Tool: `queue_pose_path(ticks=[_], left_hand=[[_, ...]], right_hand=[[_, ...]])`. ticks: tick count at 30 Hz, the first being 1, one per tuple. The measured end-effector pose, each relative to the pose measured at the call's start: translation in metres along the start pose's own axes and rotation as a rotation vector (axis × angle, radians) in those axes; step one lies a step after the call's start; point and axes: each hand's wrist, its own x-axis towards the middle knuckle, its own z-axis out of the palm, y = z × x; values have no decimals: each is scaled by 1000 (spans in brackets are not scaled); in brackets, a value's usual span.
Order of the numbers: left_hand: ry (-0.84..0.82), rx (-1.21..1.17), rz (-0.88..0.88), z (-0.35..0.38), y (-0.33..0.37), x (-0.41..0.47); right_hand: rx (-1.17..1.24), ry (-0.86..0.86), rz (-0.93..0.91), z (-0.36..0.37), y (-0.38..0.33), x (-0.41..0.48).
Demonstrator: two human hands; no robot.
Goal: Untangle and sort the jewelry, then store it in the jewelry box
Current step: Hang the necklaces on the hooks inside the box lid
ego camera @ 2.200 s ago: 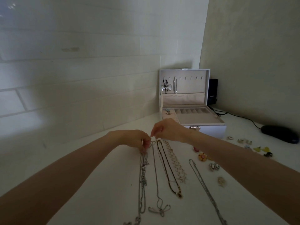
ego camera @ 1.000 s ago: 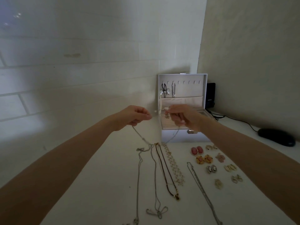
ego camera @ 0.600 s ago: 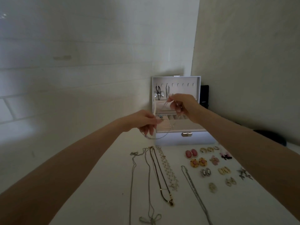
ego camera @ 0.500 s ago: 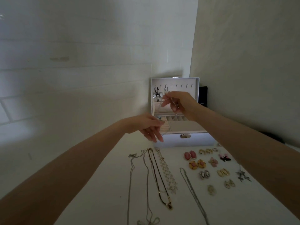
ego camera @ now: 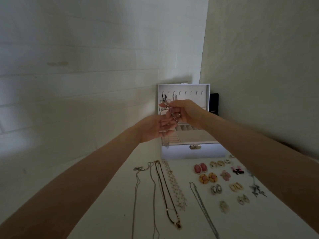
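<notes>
A white jewelry box (ego camera: 193, 150) stands open against the back wall, its raised lid (ego camera: 189, 95) carrying a row of hooks with a dark cord and a silver piece hung at the left. My right hand (ego camera: 183, 110) pinches a thin silver necklace (ego camera: 173, 116) in front of the lid's lower left. My left hand (ego camera: 153, 127) is held palm up with its fingers spread just below, under the dangling chain. Several necklaces (ego camera: 164, 185) lie in parallel rows on the white table. Pairs of earrings (ego camera: 208, 177) lie in rows to their right.
A dark rectangular object (ego camera: 214, 104) stands behind the box on the right. Walls close in at the back and on the right, forming a corner behind the box. A single silver chain (ego camera: 202, 206) lies between the necklaces and the earrings.
Both hands lifted a silver necklace off the table and carried it up to the box lid. My left hand let go of the chain and opened below it; my right still holds it.
</notes>
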Motion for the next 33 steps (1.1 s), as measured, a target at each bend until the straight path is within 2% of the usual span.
queue_pose_path(ticks=[3, 8, 13, 17, 20, 25, 28, 33], left_hand=[[35, -69, 33, -3, 0, 2], [95, -4, 59, -3, 4, 7], [68, -178, 104, 6, 9, 17], [137, -30, 202, 7, 8, 27], [155, 31, 172, 6, 8, 30], [172, 248, 148, 2, 4, 34], [199, 325, 211, 2, -1, 31], [198, 408, 295, 0, -9, 30]], right_hand=[[-22, 27, -17, -1, 6, 1], [-43, 73, -46, -5, 9, 4], [5, 133, -61, -9, 11, 9], [63, 185, -58, -15, 23, 9], [65, 204, -41, -21, 31, 7], [-119, 250, 20, -25, 34, 5], [-225, 315, 23, -26, 36, 6], [-289, 292, 15, -30, 41, 6]])
